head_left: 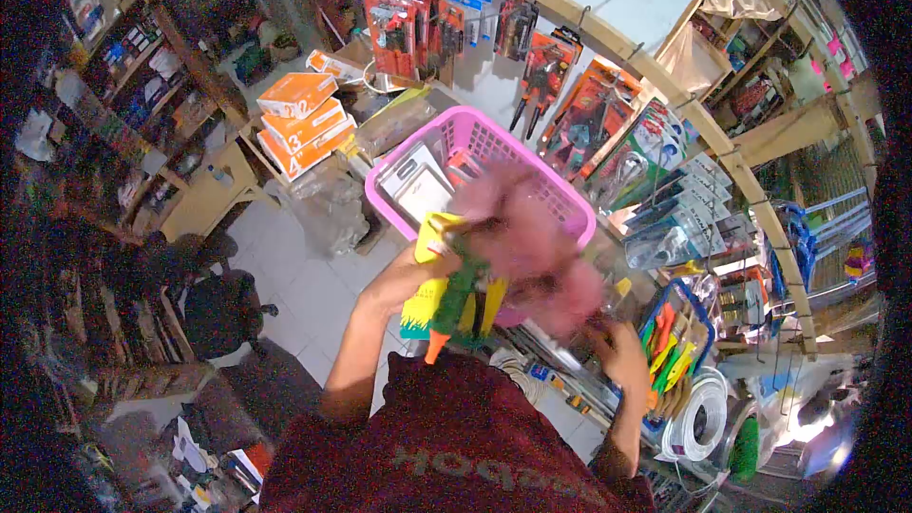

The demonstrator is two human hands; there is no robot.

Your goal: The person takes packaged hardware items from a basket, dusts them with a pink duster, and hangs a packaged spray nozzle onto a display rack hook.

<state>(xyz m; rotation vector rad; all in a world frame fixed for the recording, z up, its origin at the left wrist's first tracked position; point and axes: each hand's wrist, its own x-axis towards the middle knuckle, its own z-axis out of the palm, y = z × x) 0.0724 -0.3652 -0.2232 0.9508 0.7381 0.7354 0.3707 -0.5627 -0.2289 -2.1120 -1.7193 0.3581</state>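
My left hand [394, 282] is wrapped round a yellow and green package [432, 275], with a green tool with an orange tip [451, 309] beside it. My right hand [622, 353] grips the lower right end of a reddish-pink cloth [532, 242], which is blurred by motion. The cloth hangs in front of a pink plastic basket [382, 201] and hides part of it. Inside the basket, a white and grey package [420, 192] shows at the left.
Orange boxes [309, 128] are stacked left of the basket. Packaged tools [543, 76] hang from a wooden rail above. At the right are a bin of colourful-handled tools [673, 347] and a white cable coil [695, 413]. A black chair [218, 309] stands at the left.
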